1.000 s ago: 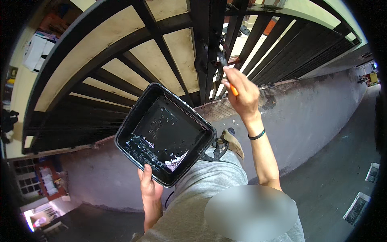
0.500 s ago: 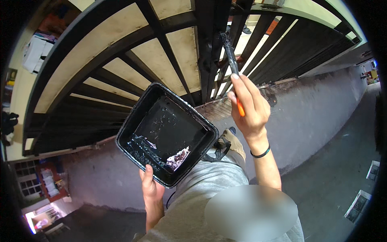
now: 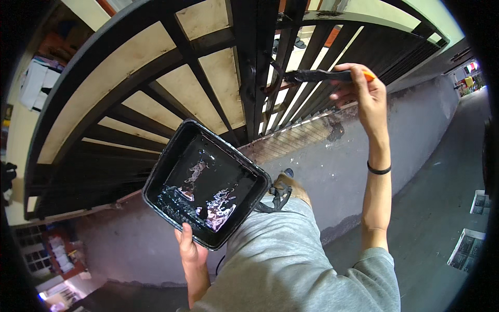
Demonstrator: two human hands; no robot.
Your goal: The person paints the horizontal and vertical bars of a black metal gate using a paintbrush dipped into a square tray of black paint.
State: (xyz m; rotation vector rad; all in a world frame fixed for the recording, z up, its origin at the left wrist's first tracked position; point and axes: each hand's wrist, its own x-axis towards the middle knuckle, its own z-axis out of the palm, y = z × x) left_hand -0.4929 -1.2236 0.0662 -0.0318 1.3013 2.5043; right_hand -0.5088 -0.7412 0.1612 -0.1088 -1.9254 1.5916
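Note:
My left hand (image 3: pixel 191 250) grips the near rim of a black square tub (image 3: pixel 172 156), thumb over the edge. Wet black paint (image 3: pixel 213 208) shines inside it, mostly toward the near side. My right hand (image 3: pixel 366 93) is closed around a paintbrush (image 3: pixel 325 76) with an orange handle end. The brush lies nearly level, its black-coated bristles pointing left at a curved handle (image 3: pixel 275 75) on the black metal gate (image 3: pixel 248 67). Whether the bristles touch that handle I cannot tell.
Beige panels (image 3: pixel 179 88) back the gate's left leaf; open bars (image 3: pixel 306 93) make up the right one. A grey concrete ramp (image 3: pixel 332 171) runs below. Ventilated blocks (image 3: pixel 467 249) lie at the far right, a white bag (image 3: pixel 35 86) at the far left.
My right hand has moved right and up, and the brush has swung from upright to nearly level. The tub has shifted slightly left and nearer, its paint spreading differently.

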